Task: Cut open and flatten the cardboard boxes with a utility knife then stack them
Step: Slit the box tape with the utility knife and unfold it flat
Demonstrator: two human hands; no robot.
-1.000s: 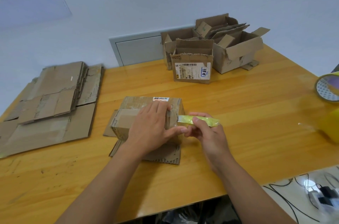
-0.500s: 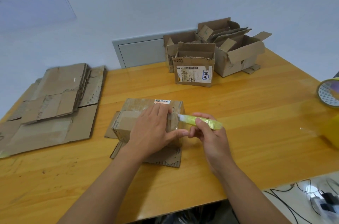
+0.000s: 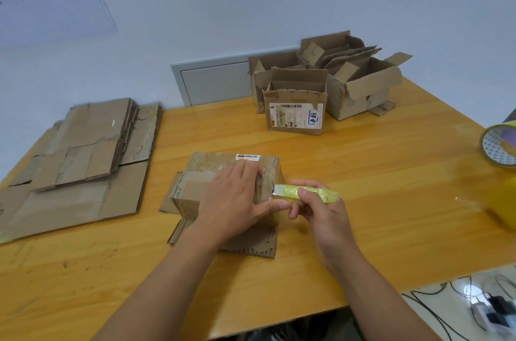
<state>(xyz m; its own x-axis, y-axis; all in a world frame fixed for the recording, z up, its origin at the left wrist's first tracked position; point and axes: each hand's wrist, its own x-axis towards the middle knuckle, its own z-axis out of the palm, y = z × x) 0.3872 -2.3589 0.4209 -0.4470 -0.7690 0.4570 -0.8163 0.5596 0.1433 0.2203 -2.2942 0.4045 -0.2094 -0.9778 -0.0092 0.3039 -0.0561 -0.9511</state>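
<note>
- Your left hand point(image 3: 234, 201) lies flat over the top of the small taped brown cardboard box point(image 3: 223, 187) in the middle of the wooden surface point(image 3: 363, 173). Its fingers are straight and press down, and the thumb runs along the box's right end. The hand hides much of the box's top.
- Your right hand point(image 3: 321, 209) is just right of that box, fingers curled round the yellow-green utility knife point(image 3: 304, 192). The silver blade end touches the box's right end; you cannot make out how deep it goes, as your left thumb and the tape cover the spot.
- Under the box, loose corrugated flaps stick out toward you and to the left; whether they belong to the box or lie separate is hard to tell.
- Left of the box, well apart, sits one stack of flattened cardboard sheets point(image 3: 83, 162). The layers overlap too much to count, and the left edge is cut off.
- Behind the box, near the wall, stands a cluster of open cardboard boxes point(image 3: 329, 81). At least four show, and the front one carries a white label. Those behind overlap.
- Far right of the box, a roll of yellow tape point(image 3: 499, 148) is cut off by the frame, and below it lies a blurred yellow shape.
</note>
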